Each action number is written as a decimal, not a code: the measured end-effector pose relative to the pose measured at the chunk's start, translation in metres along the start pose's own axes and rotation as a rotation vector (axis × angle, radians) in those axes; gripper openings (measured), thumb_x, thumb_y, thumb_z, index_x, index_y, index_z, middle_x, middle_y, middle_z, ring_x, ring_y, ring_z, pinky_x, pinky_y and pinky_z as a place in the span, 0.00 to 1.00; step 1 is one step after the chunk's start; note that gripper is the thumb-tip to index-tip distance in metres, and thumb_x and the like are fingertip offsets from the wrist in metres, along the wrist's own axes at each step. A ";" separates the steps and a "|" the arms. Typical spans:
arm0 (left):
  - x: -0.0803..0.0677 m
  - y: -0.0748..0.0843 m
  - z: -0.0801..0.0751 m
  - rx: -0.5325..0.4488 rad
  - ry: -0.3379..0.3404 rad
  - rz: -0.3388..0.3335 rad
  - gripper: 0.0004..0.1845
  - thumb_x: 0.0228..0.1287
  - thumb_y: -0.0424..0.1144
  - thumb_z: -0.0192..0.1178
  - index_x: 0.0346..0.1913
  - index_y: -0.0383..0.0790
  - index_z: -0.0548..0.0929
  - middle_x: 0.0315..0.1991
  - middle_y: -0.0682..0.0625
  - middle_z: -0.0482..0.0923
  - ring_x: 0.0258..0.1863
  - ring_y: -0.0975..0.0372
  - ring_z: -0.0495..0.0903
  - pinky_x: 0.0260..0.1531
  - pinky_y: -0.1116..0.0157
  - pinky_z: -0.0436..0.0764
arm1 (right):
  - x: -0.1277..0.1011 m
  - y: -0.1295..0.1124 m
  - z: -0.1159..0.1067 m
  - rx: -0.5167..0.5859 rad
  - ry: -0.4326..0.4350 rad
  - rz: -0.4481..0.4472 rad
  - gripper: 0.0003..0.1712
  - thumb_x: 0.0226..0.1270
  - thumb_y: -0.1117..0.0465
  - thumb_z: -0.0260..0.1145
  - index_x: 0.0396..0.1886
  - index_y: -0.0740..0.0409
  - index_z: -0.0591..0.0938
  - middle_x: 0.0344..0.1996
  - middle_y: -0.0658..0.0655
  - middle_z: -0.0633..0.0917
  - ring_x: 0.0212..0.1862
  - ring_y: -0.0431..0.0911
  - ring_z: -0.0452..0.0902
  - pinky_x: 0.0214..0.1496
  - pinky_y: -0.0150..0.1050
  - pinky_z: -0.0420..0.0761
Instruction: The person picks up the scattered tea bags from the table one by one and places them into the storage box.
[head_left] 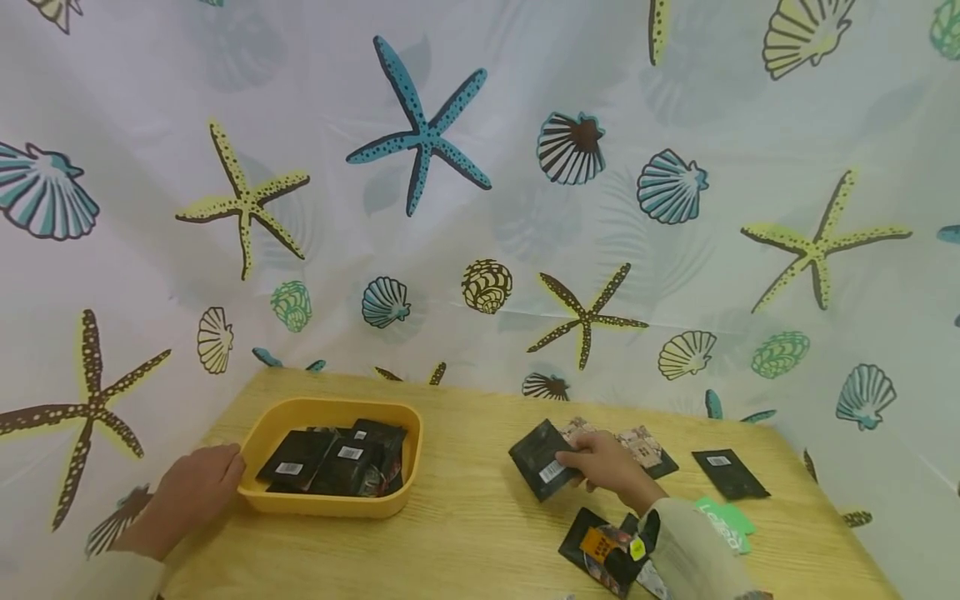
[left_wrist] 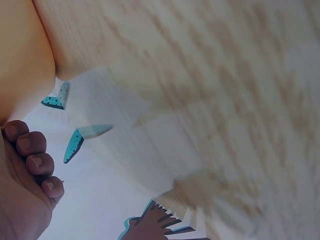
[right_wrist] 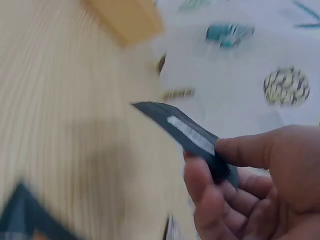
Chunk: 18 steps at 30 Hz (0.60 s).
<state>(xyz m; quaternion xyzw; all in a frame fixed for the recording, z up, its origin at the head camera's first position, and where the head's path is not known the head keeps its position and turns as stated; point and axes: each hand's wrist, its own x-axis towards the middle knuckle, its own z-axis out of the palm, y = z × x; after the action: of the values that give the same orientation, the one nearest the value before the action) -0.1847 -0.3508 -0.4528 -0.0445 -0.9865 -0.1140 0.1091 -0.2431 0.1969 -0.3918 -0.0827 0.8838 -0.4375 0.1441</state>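
Observation:
My right hand (head_left: 611, 468) pinches a flat black packet (head_left: 542, 457) between thumb and fingers, raised over the table. A white barcode label shows on the packet's upper face, and the right wrist view has the packet (right_wrist: 177, 129) tilted. On the other side, my left hand (head_left: 197, 492) holds the left rim of a yellow plastic bin (head_left: 330, 505), its fingers (left_wrist: 37, 162) curled against the bin wall (left_wrist: 25, 60). Several similar black packets (head_left: 345, 458) lie in a loose pile inside the bin, some with barcode labels.
More packets lie on the wood table (head_left: 472, 517): a black one (head_left: 731, 473) at far right, one with a patterned picture (head_left: 641, 448) behind my right hand, and a few overlapping (head_left: 600, 546) near my right sleeve. A green card (head_left: 726, 523) lies beside that sleeve. Shell-and-starfish curtain (head_left: 487, 217) encloses the table.

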 end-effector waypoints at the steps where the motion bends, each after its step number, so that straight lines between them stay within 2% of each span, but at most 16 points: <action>1: 0.000 -0.001 0.000 0.001 0.000 0.000 0.18 0.75 0.37 0.41 0.22 0.45 0.65 0.18 0.52 0.61 0.21 0.61 0.61 0.25 0.63 0.62 | 0.001 -0.007 0.003 0.052 -0.045 -0.012 0.16 0.73 0.59 0.61 0.48 0.70 0.80 0.40 0.63 0.85 0.28 0.43 0.83 0.29 0.37 0.78; 3: 0.000 -0.001 0.001 0.000 0.000 -0.001 0.18 0.75 0.38 0.41 0.22 0.45 0.66 0.18 0.52 0.61 0.21 0.61 0.61 0.25 0.63 0.63 | 0.003 -0.020 0.010 0.153 -0.127 -0.026 0.18 0.75 0.59 0.59 0.53 0.70 0.80 0.44 0.63 0.85 0.30 0.41 0.84 0.30 0.34 0.79; 5: 0.000 -0.002 0.001 0.004 -0.003 -0.003 0.18 0.75 0.38 0.41 0.22 0.45 0.66 0.18 0.53 0.61 0.21 0.61 0.61 0.26 0.63 0.63 | 0.006 -0.032 0.019 0.235 -0.206 -0.035 0.19 0.75 0.59 0.58 0.54 0.70 0.80 0.42 0.60 0.86 0.29 0.38 0.83 0.29 0.32 0.78; 6: 0.000 -0.003 0.001 0.009 -0.003 -0.004 0.18 0.75 0.38 0.41 0.22 0.45 0.66 0.18 0.53 0.62 0.21 0.61 0.61 0.26 0.63 0.63 | 0.009 -0.038 0.025 0.272 -0.240 -0.041 0.18 0.75 0.59 0.58 0.53 0.70 0.80 0.37 0.57 0.85 0.28 0.37 0.82 0.28 0.30 0.77; 9: 0.000 -0.004 0.000 0.022 -0.004 -0.006 0.18 0.76 0.38 0.40 0.23 0.45 0.66 0.19 0.52 0.62 0.22 0.61 0.62 0.26 0.62 0.63 | 0.018 -0.058 0.046 0.367 -0.301 -0.068 0.18 0.75 0.61 0.57 0.54 0.72 0.79 0.36 0.54 0.85 0.28 0.35 0.82 0.31 0.28 0.80; 13: 0.000 -0.005 -0.002 0.012 -0.017 -0.022 0.19 0.76 0.39 0.39 0.23 0.45 0.67 0.19 0.52 0.62 0.22 0.61 0.62 0.26 0.62 0.63 | 0.034 -0.088 0.080 0.443 -0.295 -0.077 0.17 0.75 0.64 0.57 0.54 0.74 0.79 0.39 0.60 0.87 0.31 0.36 0.85 0.39 0.30 0.84; 18: 0.001 -0.003 0.000 -0.008 -0.037 -0.030 0.19 0.76 0.39 0.39 0.22 0.45 0.67 0.19 0.53 0.62 0.21 0.61 0.62 0.26 0.63 0.63 | 0.050 -0.117 0.126 0.445 -0.248 -0.029 0.12 0.72 0.66 0.60 0.48 0.70 0.83 0.37 0.64 0.89 0.32 0.39 0.87 0.42 0.35 0.86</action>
<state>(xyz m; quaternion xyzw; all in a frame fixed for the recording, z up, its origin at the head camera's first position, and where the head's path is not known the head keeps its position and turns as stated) -0.1862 -0.3538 -0.4528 -0.0325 -0.9884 -0.1189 0.0889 -0.2467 0.0189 -0.3802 -0.1146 0.7399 -0.6097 0.2601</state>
